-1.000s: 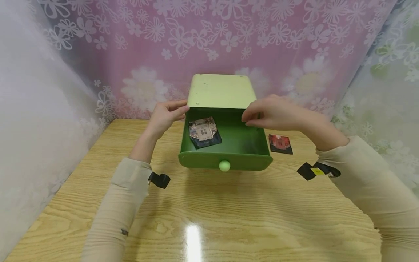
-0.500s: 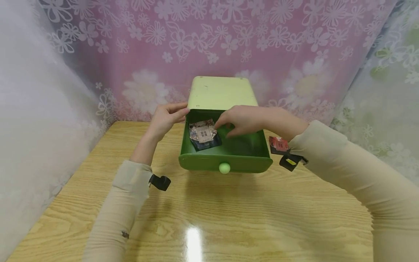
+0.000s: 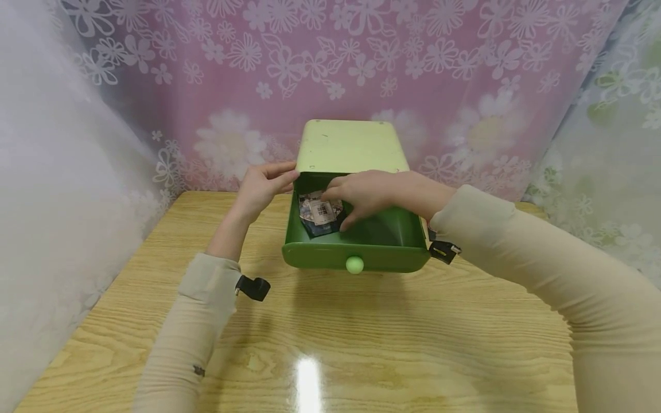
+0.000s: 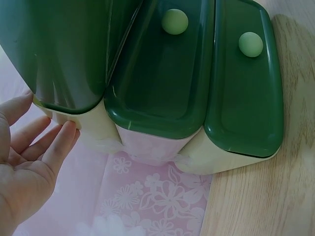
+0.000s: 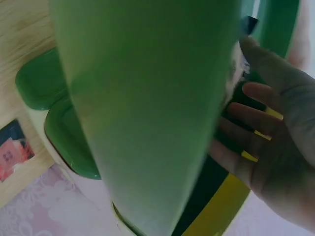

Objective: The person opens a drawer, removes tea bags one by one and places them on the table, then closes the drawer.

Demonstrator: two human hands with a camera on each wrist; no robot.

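Note:
The top drawer of a pale-green desktop cabinet is pulled out. A dark sachet with a flowered label lies in its left part. My right hand reaches over the drawer with fingers spread, fingertips over the sachet's upper part and the thumb at its right edge. In the right wrist view, the drawer wall partly hides the sachet. My left hand rests at the cabinet's upper left edge, its extended fingers against the side.
Below the open drawer, two shut drawers with round knobs show in the left wrist view. A red and black sachet lies on the wooden table right of the cabinet, mostly hidden by my sleeve in the head view. A flowered curtain hangs behind.
My right hand has moved left and down from the drawer's right side to the flowered sachet. The right sleeve now covers most of the red sachet. My left hand stays at the cabinet.

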